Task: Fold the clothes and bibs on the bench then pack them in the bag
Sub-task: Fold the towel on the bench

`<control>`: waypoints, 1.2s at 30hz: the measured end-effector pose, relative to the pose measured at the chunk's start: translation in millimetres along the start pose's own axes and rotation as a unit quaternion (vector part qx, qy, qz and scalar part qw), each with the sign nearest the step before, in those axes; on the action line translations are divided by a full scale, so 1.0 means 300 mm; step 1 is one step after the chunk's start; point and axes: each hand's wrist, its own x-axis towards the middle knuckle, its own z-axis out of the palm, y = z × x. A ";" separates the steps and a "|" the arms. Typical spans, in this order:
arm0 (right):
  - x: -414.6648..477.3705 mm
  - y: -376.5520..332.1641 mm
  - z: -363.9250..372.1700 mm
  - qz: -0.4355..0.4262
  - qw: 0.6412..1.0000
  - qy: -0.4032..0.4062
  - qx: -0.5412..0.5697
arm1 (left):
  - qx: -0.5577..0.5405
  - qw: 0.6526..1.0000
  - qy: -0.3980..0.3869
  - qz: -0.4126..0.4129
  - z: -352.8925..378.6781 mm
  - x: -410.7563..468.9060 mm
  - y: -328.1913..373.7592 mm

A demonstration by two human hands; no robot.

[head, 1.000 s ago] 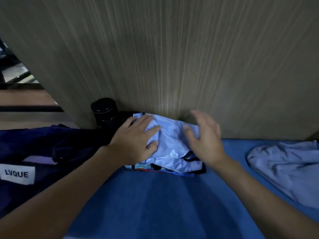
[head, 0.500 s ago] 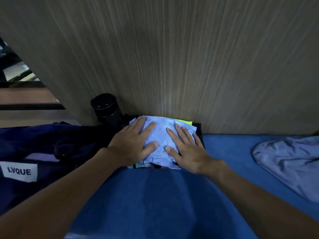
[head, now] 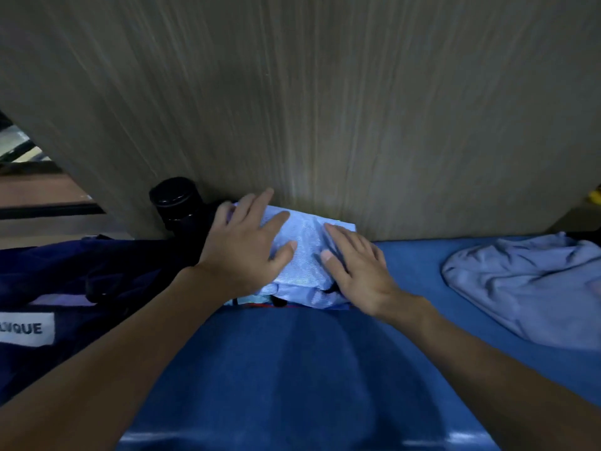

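A folded light blue bib (head: 307,242) lies on top of a small stack of folded pieces on the blue bench (head: 292,369), close against the wooden wall. My left hand (head: 247,245) lies flat on the bib's left side, fingers spread. My right hand (head: 354,265) presses flat on its right side. Coloured edges of the pieces underneath show at the stack's front. A dark navy bag (head: 65,288) with a white label sits at the left, beside the stack. A crumpled pale grey-blue garment (head: 527,284) lies unfolded on the bench at the right.
A black cylindrical bottle (head: 175,203) stands against the wall between the bag and the stack. The wooden wall panel (head: 325,109) rises straight behind the bench. A small yellow object (head: 595,196) shows at the far right edge.
My right hand came down from above the bib and now presses flat on it. The bib went from loose and rumpled to a flat folded square. My left hand stayed on it.
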 end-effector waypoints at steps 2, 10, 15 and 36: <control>-0.064 0.076 -0.056 0.035 0.999 0.023 -0.034 | 0.020 0.999 0.025 0.023 -0.046 0.050 0.090; -0.417 0.508 -0.274 0.225 0.937 0.061 -0.259 | -0.125 0.978 -0.085 0.145 0.037 0.177 0.593; -0.562 0.569 -0.281 0.176 0.963 -0.002 -0.202 | -0.166 0.940 -0.259 0.149 0.166 0.162 0.825; -0.679 0.408 -0.289 0.259 0.961 0.087 -0.036 | -0.395 0.874 -0.273 -0.079 0.094 0.079 0.793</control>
